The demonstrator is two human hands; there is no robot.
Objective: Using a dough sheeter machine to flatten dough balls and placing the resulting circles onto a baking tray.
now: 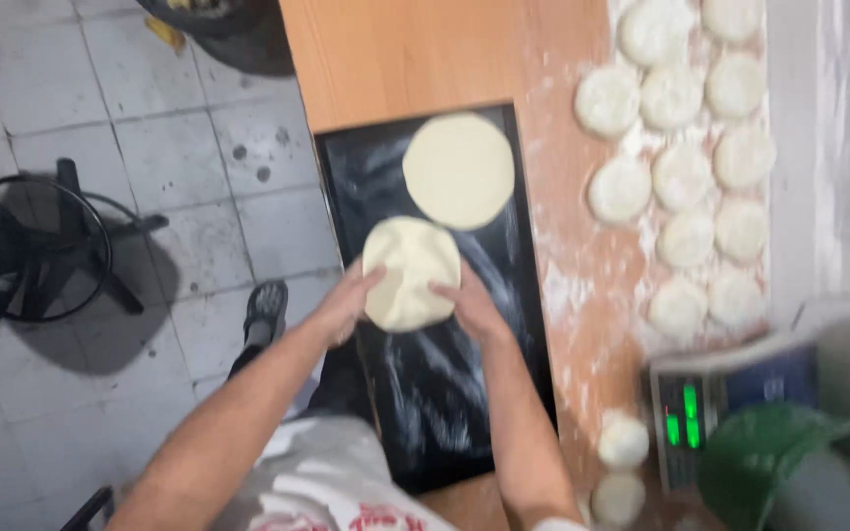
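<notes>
While one flattened disc (458, 169) lies on the black tray (346, 187) at the table's near edge, the left hand (346, 303) and right hand (471, 303) grip a second disc (410, 270) with curled fingers; many dough balls (683, 177) wait unrolled.

Between my hands the dough round (411, 271) is pale cream, on a black tray (445, 393) streaked white with flour, beside the orange-brown wooden table (395, 54).

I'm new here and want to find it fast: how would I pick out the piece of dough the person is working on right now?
Start at the long wooden table and find the black floured tray lying on it. Two flattened dough rounds sit there; take the nearer dough round, pressed between the left hand and right hand. Unlike the smooth far round and the small floured dough balls to the right, it looks creased.
</notes>
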